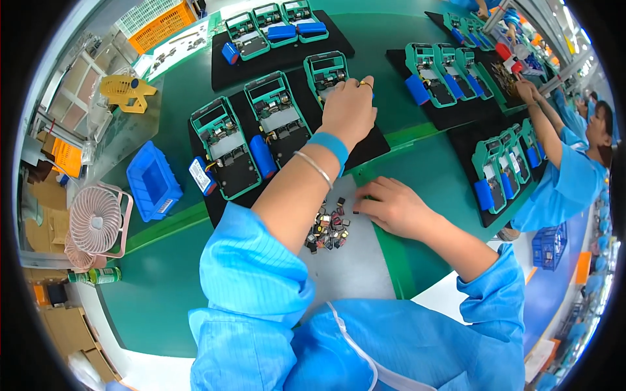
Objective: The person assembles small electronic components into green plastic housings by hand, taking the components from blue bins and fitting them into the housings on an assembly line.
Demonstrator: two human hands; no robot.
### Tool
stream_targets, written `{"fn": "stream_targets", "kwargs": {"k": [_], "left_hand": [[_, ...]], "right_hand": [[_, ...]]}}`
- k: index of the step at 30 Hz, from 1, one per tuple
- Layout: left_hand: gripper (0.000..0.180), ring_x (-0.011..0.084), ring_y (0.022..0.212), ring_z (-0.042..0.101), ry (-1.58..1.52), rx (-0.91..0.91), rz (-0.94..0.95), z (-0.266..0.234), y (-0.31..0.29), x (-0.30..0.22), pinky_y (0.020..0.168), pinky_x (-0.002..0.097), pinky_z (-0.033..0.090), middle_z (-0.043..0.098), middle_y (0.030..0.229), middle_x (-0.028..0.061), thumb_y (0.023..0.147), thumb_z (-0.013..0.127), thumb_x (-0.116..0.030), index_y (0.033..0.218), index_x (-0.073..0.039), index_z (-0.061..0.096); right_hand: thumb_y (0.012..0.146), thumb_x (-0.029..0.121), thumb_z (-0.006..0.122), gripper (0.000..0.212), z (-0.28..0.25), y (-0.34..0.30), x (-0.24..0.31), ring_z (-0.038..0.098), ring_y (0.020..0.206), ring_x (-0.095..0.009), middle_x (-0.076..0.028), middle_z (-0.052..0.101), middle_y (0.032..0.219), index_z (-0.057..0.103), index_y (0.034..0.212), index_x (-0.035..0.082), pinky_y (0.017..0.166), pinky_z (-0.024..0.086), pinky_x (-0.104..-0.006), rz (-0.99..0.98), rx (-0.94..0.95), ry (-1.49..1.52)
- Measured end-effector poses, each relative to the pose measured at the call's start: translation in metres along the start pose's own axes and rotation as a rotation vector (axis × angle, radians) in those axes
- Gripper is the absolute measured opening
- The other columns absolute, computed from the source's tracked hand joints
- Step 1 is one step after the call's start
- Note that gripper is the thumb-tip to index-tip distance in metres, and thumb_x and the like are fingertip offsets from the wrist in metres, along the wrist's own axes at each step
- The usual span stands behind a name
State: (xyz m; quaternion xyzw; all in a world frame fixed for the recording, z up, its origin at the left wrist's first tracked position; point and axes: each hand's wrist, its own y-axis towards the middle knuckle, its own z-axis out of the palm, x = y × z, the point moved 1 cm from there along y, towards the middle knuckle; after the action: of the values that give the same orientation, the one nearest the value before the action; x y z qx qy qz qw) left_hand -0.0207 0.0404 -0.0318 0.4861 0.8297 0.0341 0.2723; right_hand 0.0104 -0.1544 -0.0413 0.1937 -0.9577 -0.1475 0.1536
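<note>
My left hand (350, 111) reaches over the lower part of a green device housing (326, 60), its fingers curled down at the circuit parts. Whatever those fingers hold is hidden. Two more opened green housings, a middle one (279, 107) and a left one (225, 140), lie beside it on a black mat (261, 189). Blue battery packs (263, 156) on wires lie next to them. Lower down, my right hand (394, 207) rests at the edge of a grey sheet (352, 267), fingertips closed on a small dark part (356, 211). A heap of small connector-like parts (329, 229) lies to its left.
A blue bin (153, 181), a pink fan (96, 219) and a yellow fan (127, 92) stand at left. More housings (250, 40) lie on a black mat beyond. At right, a co-worker (574, 156) reaches over other mats with housings (499, 173).
</note>
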Motion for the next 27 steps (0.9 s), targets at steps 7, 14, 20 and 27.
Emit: {"fn": "stream_targets", "kwargs": {"k": [7,14,20,27], "left_hand": [[0.039,0.0373,0.117,0.055,-0.156,-0.291,0.106,-0.010,-0.016,0.012,0.099,0.0440,0.049,0.060,0.121,0.0236,0.089,0.053,-0.008,0.126,0.004,0.056],[0.026,0.0393,0.107,0.060,0.037,-0.159,-0.084,-0.039,-0.036,0.067,0.095,0.0462,0.047,0.063,0.116,0.0224,0.097,0.050,-0.008,0.117,0.002,0.062],[0.025,0.0395,0.117,0.053,0.150,-0.269,0.123,-0.034,-0.037,0.043,0.100,0.0444,0.045,0.059,0.124,0.0188,0.091,0.061,-0.011,0.113,0.000,0.063],[0.021,0.0418,0.121,0.053,-0.122,0.026,-0.011,-0.031,-0.043,0.040,0.095,0.0439,0.048,0.059,0.115,0.0179,0.087,0.070,-0.016,0.089,-0.002,0.055]], "right_hand": [[0.081,0.019,0.063,0.015,0.023,0.000,0.017,0.065,0.088,-0.032,-0.013,0.063,0.091,0.065,0.091,0.008,0.071,0.056,-0.0425,0.242,0.248,0.015],[0.075,0.009,0.066,0.009,0.024,0.028,0.029,0.072,0.086,-0.032,-0.014,0.073,0.087,0.072,0.082,0.006,0.065,0.059,-0.0427,0.383,0.406,-0.060],[0.078,0.009,0.065,0.013,0.031,0.035,0.029,0.072,0.085,-0.032,-0.013,0.073,0.089,0.073,0.087,0.005,0.062,0.059,-0.0422,0.339,0.493,-0.121],[0.075,0.007,0.066,0.013,0.030,0.036,0.036,0.072,0.080,-0.031,-0.011,0.073,0.086,0.074,0.084,0.004,0.057,0.058,-0.0402,0.317,0.480,-0.114]]}}
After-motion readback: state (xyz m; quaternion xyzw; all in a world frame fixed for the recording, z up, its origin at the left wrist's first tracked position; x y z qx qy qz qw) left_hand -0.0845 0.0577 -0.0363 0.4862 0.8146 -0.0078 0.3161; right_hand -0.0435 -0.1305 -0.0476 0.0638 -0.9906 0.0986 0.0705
